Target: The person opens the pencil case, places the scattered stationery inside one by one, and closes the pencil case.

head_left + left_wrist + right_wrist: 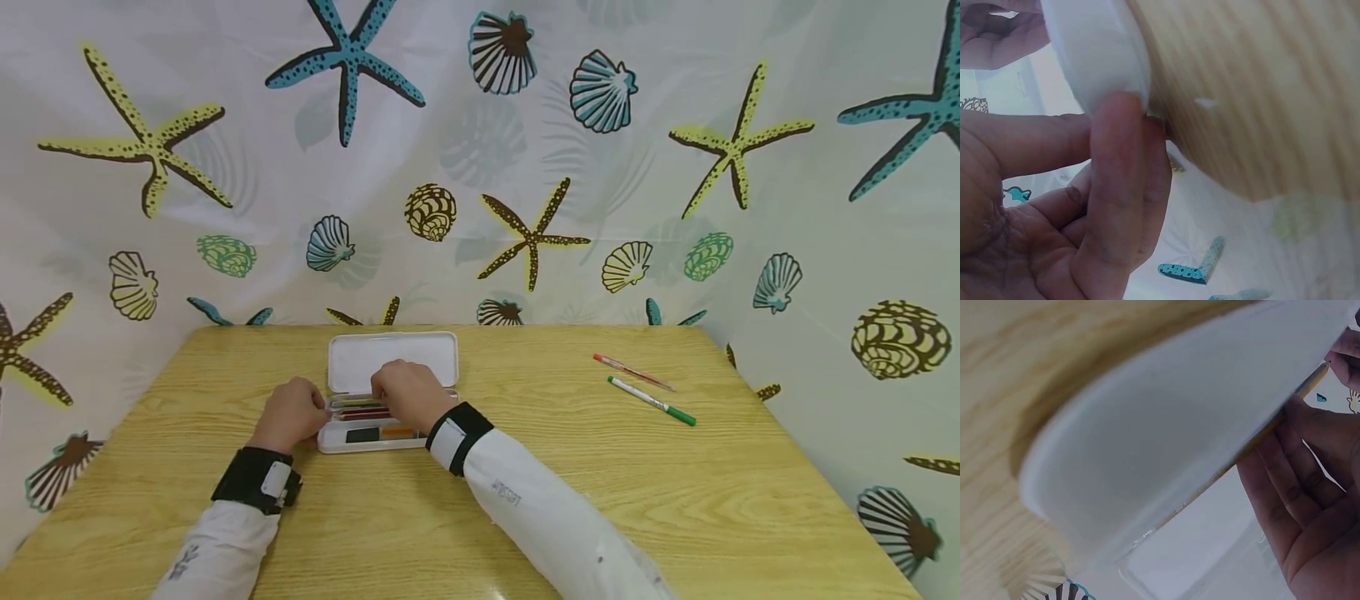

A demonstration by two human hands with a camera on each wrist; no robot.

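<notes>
A white pencil case lies with its lid raised at the back. In it are red pencils, a black piece and an orange piece. At the case's left end my left hand pinches the wall between thumb and fingers; the left wrist view shows the fingertips on the white rim. My right hand reaches over the case from the right. Seen from the right wrist, its thumb and fingers pinch a yellow pencil along the case's inner edge. The hand hides part of the contents.
To the right on the wooden table lie a red pen and a white marker with green ends. A cloth printed with starfish and shells hangs behind the table and down its sides.
</notes>
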